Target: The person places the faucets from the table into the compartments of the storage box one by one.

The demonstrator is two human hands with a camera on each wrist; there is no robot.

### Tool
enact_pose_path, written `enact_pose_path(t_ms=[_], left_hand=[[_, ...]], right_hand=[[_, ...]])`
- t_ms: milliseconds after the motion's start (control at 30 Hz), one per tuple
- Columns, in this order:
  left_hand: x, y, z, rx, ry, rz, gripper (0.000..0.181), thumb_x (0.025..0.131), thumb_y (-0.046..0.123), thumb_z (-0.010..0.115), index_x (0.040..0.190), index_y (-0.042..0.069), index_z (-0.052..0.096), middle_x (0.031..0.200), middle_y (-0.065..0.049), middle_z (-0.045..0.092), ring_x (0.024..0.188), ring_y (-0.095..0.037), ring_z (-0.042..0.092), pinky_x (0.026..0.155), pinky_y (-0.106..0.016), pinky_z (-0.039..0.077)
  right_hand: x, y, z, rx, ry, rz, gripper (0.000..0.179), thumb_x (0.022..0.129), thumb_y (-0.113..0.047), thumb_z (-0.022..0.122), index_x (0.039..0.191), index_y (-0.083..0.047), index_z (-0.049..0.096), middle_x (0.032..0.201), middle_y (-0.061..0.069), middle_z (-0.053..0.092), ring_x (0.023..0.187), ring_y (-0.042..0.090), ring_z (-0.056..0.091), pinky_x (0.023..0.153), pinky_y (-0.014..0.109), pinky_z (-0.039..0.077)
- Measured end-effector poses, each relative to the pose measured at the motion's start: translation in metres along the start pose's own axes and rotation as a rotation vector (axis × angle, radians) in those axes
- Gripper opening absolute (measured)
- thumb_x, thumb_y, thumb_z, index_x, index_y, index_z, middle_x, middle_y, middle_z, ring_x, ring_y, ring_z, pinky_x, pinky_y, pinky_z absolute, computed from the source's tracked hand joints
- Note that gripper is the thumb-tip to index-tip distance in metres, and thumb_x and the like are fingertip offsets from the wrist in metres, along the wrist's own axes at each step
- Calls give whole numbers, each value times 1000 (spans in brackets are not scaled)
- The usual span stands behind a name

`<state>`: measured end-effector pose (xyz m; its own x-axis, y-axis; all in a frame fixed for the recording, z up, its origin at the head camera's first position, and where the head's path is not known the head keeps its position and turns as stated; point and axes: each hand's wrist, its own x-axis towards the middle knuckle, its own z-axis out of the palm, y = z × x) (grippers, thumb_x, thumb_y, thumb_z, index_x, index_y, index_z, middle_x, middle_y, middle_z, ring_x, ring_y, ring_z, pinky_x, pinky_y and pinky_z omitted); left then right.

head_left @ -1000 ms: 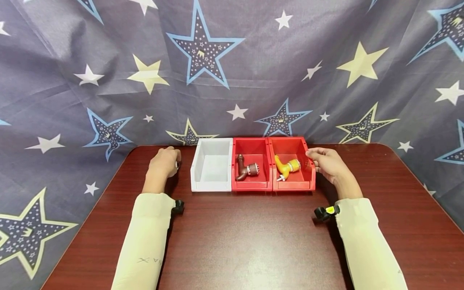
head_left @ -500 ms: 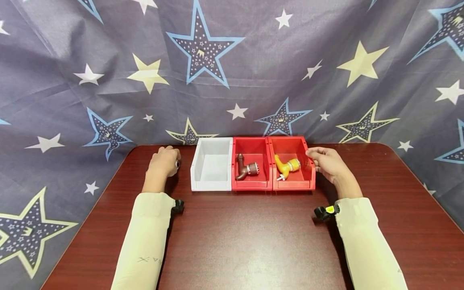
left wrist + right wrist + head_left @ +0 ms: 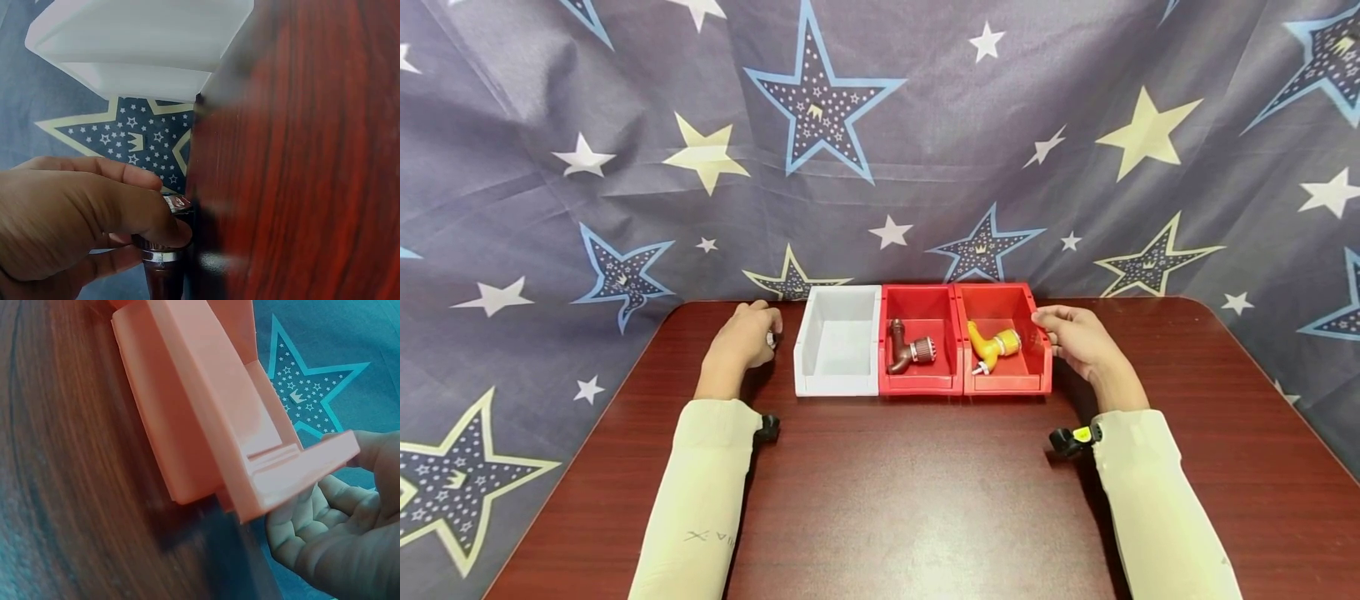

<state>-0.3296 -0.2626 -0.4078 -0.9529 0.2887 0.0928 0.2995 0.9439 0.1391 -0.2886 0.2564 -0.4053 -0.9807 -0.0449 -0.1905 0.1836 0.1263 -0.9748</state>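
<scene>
My left hand (image 3: 741,346) is left of the white bin (image 3: 837,385), low over the table. In the left wrist view its thumb and fingers hold a dark brown tap (image 3: 164,270) with a silver band; the hand hides much of it. My right hand (image 3: 1078,340) pinches the outer side wall of the right-hand red bin (image 3: 1009,383), thumb on one face and fingers on the other. A yellow tap (image 3: 992,343) with a silver tip lies in that bin. In the middle red bin (image 3: 921,383) lies a brown tap (image 3: 912,350) with a ribbed knob.
All three bins stand side by side at the back of the dark red wooden table (image 3: 895,483). Directly behind them hangs a grey cloth (image 3: 940,158) printed with stars. Black wrist cameras sit at both cuffs.
My left hand has shifted slightly to the right, toward the white bin, with the tap in it. The right hand and the bins have stayed in place.
</scene>
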Motion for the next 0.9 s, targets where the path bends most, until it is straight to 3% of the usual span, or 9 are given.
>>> enact_pose_path(t_ms=[200, 500, 700, 900], left_hand=[[0, -2, 1, -4, 41, 25, 36, 61, 0, 83, 93, 6, 67, 102, -13, 57, 103, -43, 51, 83, -52, 50], [1, -1, -1, -28, 130, 47, 35, 56, 8, 86, 86, 7, 67, 89, -10, 59, 83, -40, 60, 77, -51, 51], [2, 2, -4, -50, 142, 25, 36, 59, 11, 87, 88, 8, 66, 94, -11, 59, 86, -41, 60, 80, -53, 50], [2, 7, -9, -52, 200, 33, 35, 60, 13, 85, 88, 9, 65, 95, -11, 59, 89, -43, 59, 80, -54, 50]], right_hand=[[1, 1, 0, 9, 0, -1, 46, 105, -20, 57, 139, 9, 47, 94, -4, 66, 79, 9, 64, 73, 25, 59], [0, 1, 0, 18, -4, -9, 47, 105, -20, 58, 138, 10, 46, 93, -4, 67, 78, 9, 65, 73, 24, 59], [0, 1, 0, 15, -5, -8, 47, 105, -20, 57, 139, 10, 46, 94, -4, 66, 79, 9, 65, 73, 25, 59], [1, 2, -1, 15, -2, -6, 47, 105, -20, 58, 139, 10, 46, 94, -4, 66, 79, 10, 65, 73, 25, 60]])
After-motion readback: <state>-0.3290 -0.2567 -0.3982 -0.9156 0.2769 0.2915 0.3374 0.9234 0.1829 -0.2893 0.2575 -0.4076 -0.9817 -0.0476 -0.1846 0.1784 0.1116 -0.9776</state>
